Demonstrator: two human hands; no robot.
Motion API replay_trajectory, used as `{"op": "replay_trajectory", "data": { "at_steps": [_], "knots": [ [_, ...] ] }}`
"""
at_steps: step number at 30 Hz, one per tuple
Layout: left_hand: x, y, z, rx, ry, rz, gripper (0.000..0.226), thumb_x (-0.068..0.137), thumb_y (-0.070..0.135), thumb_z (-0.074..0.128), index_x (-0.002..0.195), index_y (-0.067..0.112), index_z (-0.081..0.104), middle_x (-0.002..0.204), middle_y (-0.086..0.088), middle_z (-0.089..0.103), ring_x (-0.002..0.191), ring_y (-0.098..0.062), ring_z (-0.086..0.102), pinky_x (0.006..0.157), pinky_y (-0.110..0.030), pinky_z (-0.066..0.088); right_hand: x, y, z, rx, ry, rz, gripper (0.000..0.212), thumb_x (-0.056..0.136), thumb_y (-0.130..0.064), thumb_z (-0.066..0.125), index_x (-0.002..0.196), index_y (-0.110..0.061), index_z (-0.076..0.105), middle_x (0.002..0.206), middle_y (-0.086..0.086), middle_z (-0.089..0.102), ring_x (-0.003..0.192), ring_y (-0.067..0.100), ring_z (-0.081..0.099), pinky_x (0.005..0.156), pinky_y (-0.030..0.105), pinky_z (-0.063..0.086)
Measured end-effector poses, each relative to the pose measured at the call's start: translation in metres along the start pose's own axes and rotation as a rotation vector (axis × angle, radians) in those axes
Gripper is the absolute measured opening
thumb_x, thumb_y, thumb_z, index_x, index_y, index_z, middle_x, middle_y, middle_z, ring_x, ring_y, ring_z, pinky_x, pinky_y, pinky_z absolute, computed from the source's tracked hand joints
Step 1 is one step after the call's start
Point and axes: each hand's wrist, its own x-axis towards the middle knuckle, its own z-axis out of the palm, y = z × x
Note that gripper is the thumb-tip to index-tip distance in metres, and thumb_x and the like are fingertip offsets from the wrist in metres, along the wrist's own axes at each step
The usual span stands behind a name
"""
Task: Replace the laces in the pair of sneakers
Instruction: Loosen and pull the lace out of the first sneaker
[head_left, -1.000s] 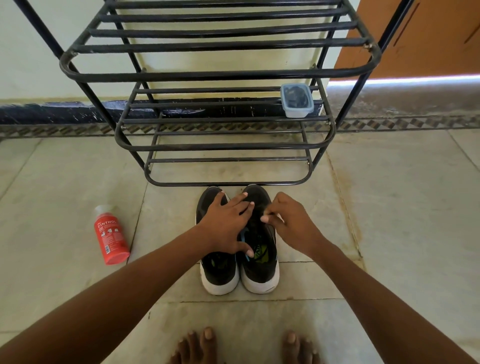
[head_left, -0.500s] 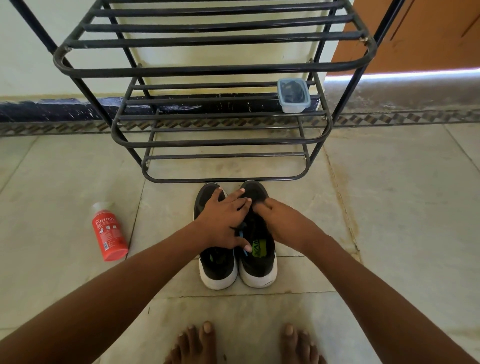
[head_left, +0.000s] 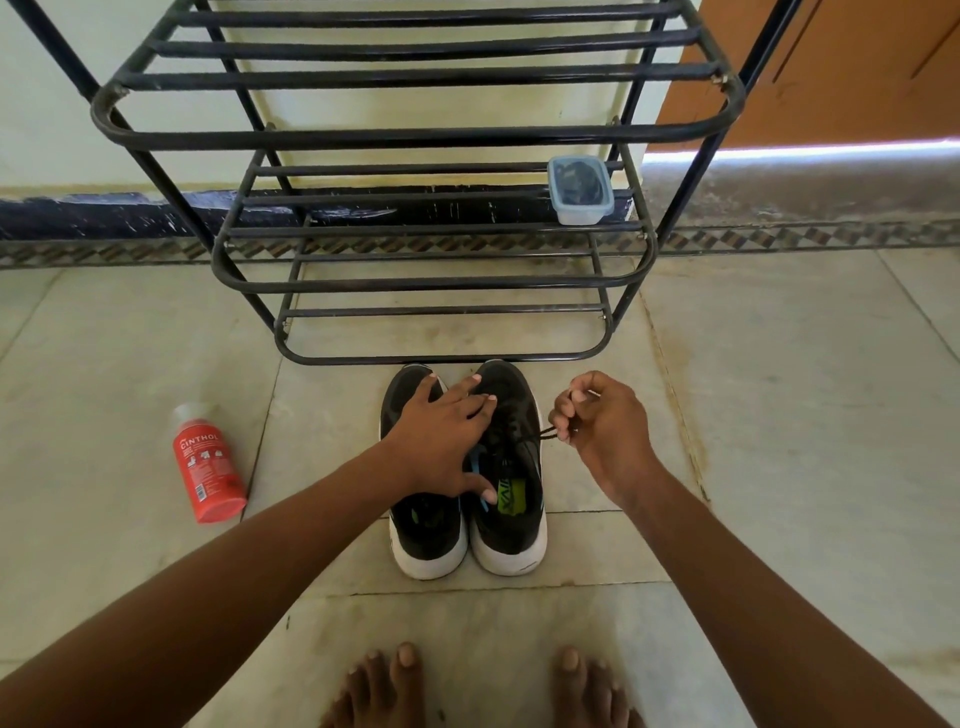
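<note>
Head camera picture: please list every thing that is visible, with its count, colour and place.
Black sneakers with white soles: two, side by side on the floor before the rack.
Black shoelace: one, runs from the right sneaker to the right hand.
Black metal shoe rack: one, against the wall, behind the sneakers.
Clear plastic box with dark contents: one, on a middle shelf, right end.
Red bottle with pale cap: one, lying on the floor, left of the sneakers.
Grey tiled floor: one.
Bare feet: two, bottom edge.
Left hand: rests flat across both sneakers.
Right hand: pinches the shoelace.
</note>
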Motion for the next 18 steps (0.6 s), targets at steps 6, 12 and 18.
{"op": "replay_trajectory", "data": {
  "at_steps": [6,12,18],
  "knots": [
    [-0.002,-0.003,0.0,-0.058,-0.005,-0.005,0.122,0.076,0.091,0.051,0.165,0.017,0.008,0.172,-0.004,0.011,0.16,-0.023,-0.005,0.126,-0.061,0.003,0.016,-0.01,-0.022,-0.193,0.186,-0.113,0.024,0.098,0.004,0.041,0.086,-0.011,0.055,0.07,0.003,0.054,0.057,0.017,0.046,0.057,0.03,0.041],
    [-0.009,0.003,-0.006,-0.461,0.332,-0.085,0.069,0.09,0.068,0.059,0.143,0.025,0.055,0.149,-0.001,0.047,0.142,-0.02,0.037,0.12,-0.05,0.031,0.004,0.039,-0.044,-1.149,0.216,-0.296,0.024,0.093,-0.023,0.067,0.116,-0.025,0.065,0.117,-0.002,0.061,0.112,0.022,0.057,0.092,0.044,0.045],
    [0.006,0.013,-0.006,-0.25,0.388,0.06,0.016,0.097,0.025,0.066,0.109,0.016,0.07,0.113,-0.003,0.059,0.098,-0.021,0.057,0.079,-0.04,0.054,-0.024,0.075,-0.021,-1.056,-0.003,-0.617,0.025,0.081,-0.03,0.076,0.097,-0.013,0.068,0.095,0.0,0.057,0.08,0.012,0.056,0.073,0.018,0.048]
  ]
}}
